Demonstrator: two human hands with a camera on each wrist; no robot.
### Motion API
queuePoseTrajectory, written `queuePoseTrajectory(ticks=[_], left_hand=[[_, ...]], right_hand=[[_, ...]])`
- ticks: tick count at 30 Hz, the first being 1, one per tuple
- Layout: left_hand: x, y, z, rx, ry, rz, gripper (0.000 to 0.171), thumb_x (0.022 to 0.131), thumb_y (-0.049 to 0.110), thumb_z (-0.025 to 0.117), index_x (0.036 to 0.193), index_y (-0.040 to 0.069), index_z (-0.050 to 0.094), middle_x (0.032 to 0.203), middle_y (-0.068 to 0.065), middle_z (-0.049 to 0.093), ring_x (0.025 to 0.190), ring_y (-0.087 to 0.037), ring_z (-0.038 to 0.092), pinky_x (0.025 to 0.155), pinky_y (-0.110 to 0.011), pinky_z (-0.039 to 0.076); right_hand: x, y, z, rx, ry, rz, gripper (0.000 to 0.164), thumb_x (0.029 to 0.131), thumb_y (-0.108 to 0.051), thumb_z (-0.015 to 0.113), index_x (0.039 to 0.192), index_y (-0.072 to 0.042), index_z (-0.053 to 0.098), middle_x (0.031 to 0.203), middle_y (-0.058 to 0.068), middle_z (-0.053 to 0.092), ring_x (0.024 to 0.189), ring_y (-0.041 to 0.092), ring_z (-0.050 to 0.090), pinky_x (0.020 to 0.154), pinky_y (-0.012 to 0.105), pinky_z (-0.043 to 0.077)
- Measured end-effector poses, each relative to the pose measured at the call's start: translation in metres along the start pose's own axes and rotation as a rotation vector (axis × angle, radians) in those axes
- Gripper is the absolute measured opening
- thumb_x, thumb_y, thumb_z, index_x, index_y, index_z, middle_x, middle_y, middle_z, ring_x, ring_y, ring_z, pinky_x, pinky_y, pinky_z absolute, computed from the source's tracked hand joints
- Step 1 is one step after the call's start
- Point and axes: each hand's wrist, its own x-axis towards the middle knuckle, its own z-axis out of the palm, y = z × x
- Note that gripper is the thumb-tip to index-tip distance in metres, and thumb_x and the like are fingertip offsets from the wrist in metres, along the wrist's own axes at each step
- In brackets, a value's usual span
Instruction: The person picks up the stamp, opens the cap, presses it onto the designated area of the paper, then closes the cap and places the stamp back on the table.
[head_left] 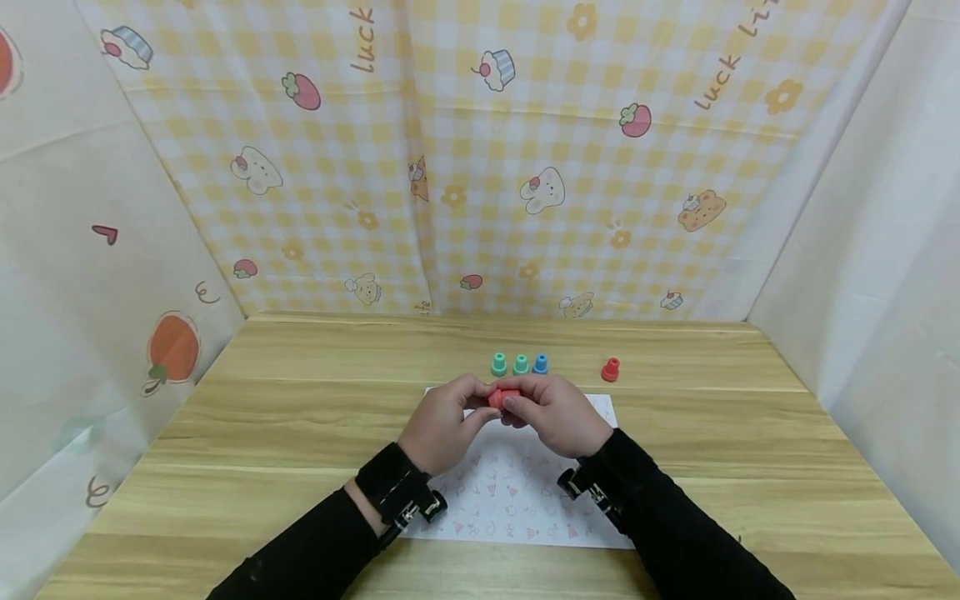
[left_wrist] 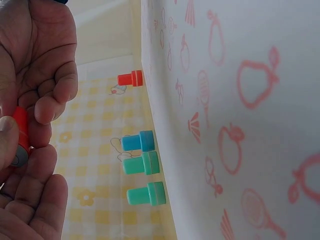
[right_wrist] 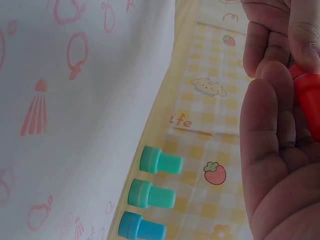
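Red stamp (head_left: 496, 400) gripped; cloth (head_left: 480, 150) reads "luck".

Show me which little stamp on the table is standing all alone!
The standing red stamp at the right end. It stands apart, while one green stamp, another green stamp and the blue stamp cluster together. The held red stamp isn't standing.

Red is shown by the held stamp (head_left: 497, 399) and one standing stamp (head_left: 611, 371), mint green by two more stamps (head_left: 498, 366), blue by another stamp (head_left: 540, 365). The white paper (head_left: 517, 471) is printed with pinkish-red fruit, rackets and shuttlecocks. The desk (head_left: 300, 417) is grained in yellowish brown. The backdrop (head_left: 480, 225) is checked yellow and white, dotted with strawberries and flowers. Both sleeves (head_left: 315, 542) are coloured black.
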Motion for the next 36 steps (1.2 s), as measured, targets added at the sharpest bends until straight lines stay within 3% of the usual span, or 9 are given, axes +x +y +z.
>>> queuePoseTrajectory(ticks=[16, 23, 30, 36], left_hand=[[-0.001, 0.0, -0.003, -0.001, 0.003, 0.002, 0.014, 0.087, 0.023, 0.065, 0.098, 0.019, 0.058, 0.094, 0.011, 0.066, 0.09, 0.001, 0.062, 0.078, -0.018, 0.052], [0.0, -0.002, -0.002, 0.004, 0.0, 0.014, 0.016, 0.087, 0.025, 0.065, 0.1, 0.019, 0.058, 0.097, 0.01, 0.067, 0.09, 0.001, 0.063, 0.082, -0.023, 0.052], [0.0, -0.002, -0.002, 0.012, -0.016, -0.012, 0.017, 0.086, 0.028, 0.065, 0.099, 0.018, 0.059, 0.094, 0.013, 0.067, 0.089, 0.004, 0.063, 0.085, -0.027, 0.052], [0.0, -0.002, -0.005, 0.056, -0.023, -0.023, 0.016, 0.086, 0.028, 0.065, 0.098, 0.018, 0.059, 0.087, 0.015, 0.065, 0.087, 0.004, 0.062, 0.081, -0.027, 0.052]], right_hand=[[0.002, -0.001, 0.002, 0.021, 0.009, 0.014, 0.024, 0.094, -0.021, 0.055, 0.116, -0.017, 0.063, 0.104, 0.003, 0.068, 0.085, 0.018, 0.066, 0.075, 0.029, 0.055], [0.002, 0.002, 0.0, 0.047, 0.018, 0.023, 0.02, 0.093, -0.019, 0.057, 0.11, -0.008, 0.057, 0.093, 0.008, 0.07, 0.085, 0.035, 0.065, 0.073, 0.031, 0.055], [0.002, 0.004, -0.01, 0.037, 0.039, 0.037, 0.019, 0.094, -0.022, 0.054, 0.106, -0.008, 0.059, 0.096, 0.008, 0.068, 0.085, 0.02, 0.067, 0.074, 0.03, 0.055], [0.002, 0.007, -0.025, 0.016, 0.064, 0.068, 0.021, 0.096, -0.022, 0.052, 0.104, -0.007, 0.062, 0.097, 0.011, 0.066, 0.085, 0.02, 0.065, 0.076, 0.031, 0.055]])
